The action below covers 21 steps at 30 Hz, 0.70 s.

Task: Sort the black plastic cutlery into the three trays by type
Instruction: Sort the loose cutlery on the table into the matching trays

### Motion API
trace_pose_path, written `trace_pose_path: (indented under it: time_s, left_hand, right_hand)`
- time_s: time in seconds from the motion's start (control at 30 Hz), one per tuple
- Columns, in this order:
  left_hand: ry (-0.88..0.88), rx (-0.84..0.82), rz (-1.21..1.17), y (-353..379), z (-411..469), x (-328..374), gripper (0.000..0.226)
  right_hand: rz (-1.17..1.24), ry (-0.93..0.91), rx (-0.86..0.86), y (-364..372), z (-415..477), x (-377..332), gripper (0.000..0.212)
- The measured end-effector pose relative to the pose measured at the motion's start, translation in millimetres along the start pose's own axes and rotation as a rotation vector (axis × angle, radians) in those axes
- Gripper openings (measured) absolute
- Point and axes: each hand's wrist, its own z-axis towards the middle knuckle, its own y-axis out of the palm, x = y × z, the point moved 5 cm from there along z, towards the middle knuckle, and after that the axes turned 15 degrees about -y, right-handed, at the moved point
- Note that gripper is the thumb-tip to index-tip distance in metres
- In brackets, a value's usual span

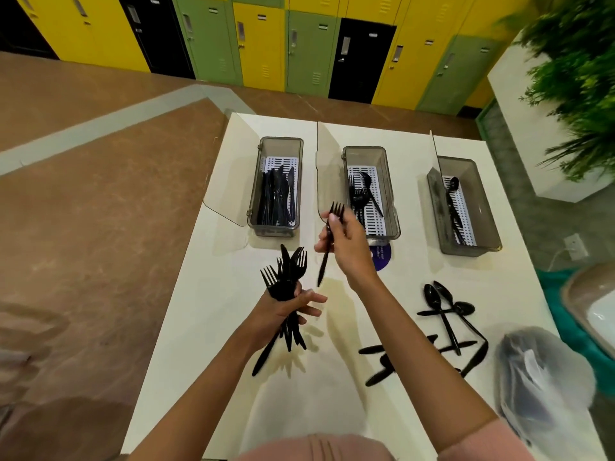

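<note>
Left tray (281, 139): knives (276, 197). Middle tray (364, 148): forks (357, 197), possibly one spoon (367, 179). Right tray (456, 158): spoons (453, 201); loose spoons (446, 314) lie nearer.

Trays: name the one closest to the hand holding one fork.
The middle tray, holding forks; the right hand holds its fork beside that tray's near-left corner.

The 1 head-worn camera looks forward and down, close over the white table (199, 327), facing lockers (259, 44).

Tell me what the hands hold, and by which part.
Right hand pinches one fork on its upper handle, below the tines. Left hand grips a bundle of cutlery around the mid-handles.
</note>
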Motion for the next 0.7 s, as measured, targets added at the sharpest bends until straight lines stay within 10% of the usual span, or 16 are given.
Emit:
trace_pose_path:
  time_s: [0.3,0.7]
  left_hand:
    - [-0.102,-0.168,-0.137,39.4,2.2,-4.0,0.019]
    - [-0.13,-0.214,-0.012,74.3,11.2,-5.6,0.037]
  right_hand:
    - [0.014,0.276,-0.344,-36.4,-46.3,30.1,0.025]
    - [0.183,0.266,-0.104,-63.5,-61.3,46.3,0.017]
